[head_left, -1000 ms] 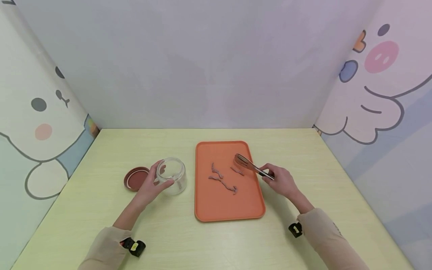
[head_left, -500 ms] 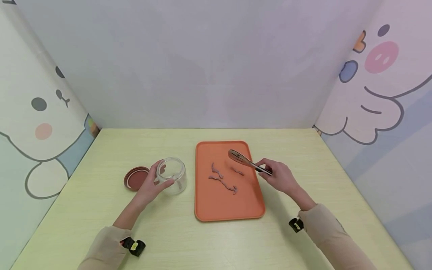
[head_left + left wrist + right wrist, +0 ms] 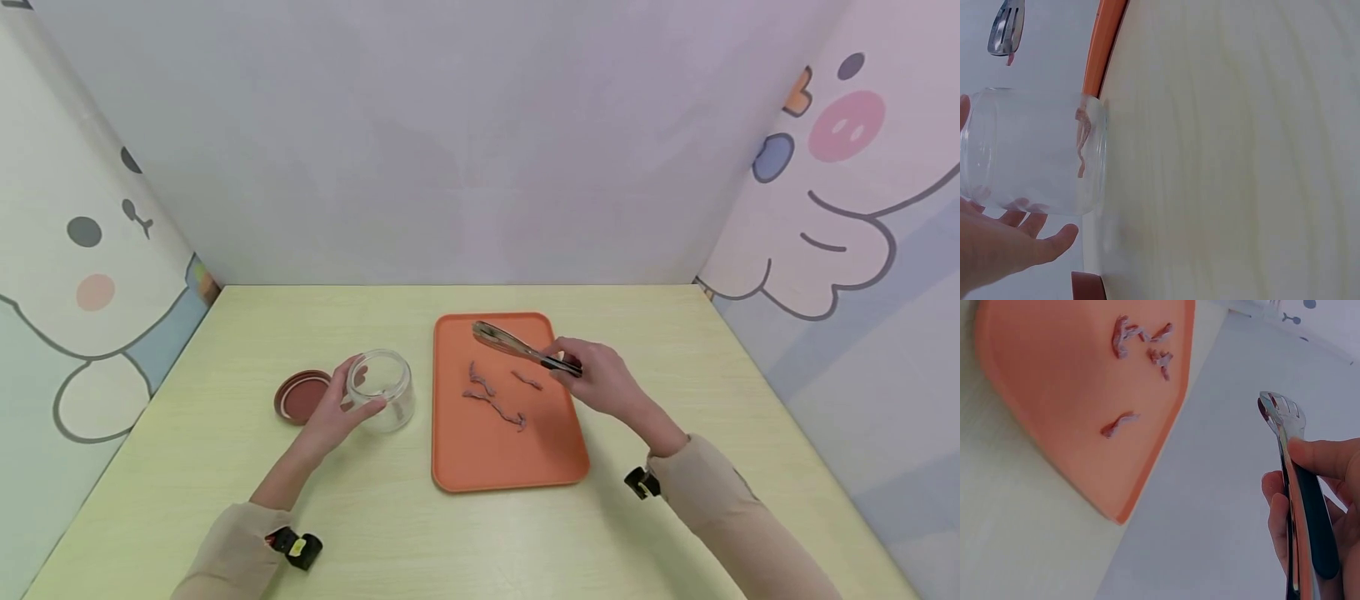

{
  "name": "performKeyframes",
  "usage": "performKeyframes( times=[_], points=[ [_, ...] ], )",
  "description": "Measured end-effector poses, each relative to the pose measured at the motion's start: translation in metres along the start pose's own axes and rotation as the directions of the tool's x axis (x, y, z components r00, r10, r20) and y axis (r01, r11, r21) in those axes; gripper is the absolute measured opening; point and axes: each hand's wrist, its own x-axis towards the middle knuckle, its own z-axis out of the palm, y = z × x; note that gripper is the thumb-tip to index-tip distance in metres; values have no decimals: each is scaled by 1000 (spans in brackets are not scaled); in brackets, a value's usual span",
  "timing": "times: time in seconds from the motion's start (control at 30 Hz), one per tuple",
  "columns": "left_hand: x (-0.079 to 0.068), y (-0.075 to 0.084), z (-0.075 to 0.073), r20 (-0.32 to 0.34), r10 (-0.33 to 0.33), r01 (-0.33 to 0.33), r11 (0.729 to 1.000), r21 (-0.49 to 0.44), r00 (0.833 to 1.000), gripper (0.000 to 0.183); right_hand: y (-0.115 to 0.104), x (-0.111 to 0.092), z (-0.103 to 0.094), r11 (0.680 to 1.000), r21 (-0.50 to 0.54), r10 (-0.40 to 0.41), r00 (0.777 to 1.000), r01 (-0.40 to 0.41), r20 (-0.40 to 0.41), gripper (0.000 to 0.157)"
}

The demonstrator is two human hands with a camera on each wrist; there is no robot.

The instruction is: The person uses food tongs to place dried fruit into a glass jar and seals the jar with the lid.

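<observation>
Head view: left grip [image 3: 333, 421] wraps clear jar [image 3: 386, 410], right grip [image 3: 603, 379] curls round tongs [image 3: 513, 344] above orange tray [image 3: 487, 462] bearing three strips [image 3: 497, 407]. Left wrist: pinkish scrap [image 3: 1010, 60] at tongs' tip.

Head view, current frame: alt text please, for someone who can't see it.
A right hand holds metal tongs above an orange tray with thin twisted strips on it. The left hand grips a clear jar; a reddish lid lies left of it.

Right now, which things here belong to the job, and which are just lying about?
Seemingly in the job: tongs, in the right hand; glass jar, in the left hand; pinkish strips; orange tray.
Just there: reddish-brown lid, though it may fit the jar; cartoon-printed backdrop.
</observation>
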Motion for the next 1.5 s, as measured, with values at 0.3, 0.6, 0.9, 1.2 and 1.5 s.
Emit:
performKeyframes(
  times=[0.3,0.6,0.9,1.2,1.5],
  points=[
    [0,0,1,3,3,-3,1000,-1,1000,77,-21,20,-1,997,11,-75,997,75,3,26],
    [1,0,1,-3,-12,12,1000,14,1000,80,-37,33,7,991,50,-126,991,124,35,27],
    [-1,9,1,1,-25,25,1000,1,1000,78,-55,44,21,979,79,-191,980,186,60,24],
    [1,0,-1,8,-10,10,1000,11,1000,80,-71,53,37,981,50,-194,973,189,122,25],
    [0,1,-1,11,5,-5,1000,-5,1000,77,-80,58,47,991,53,-127,972,119,195,26]
  ],
)
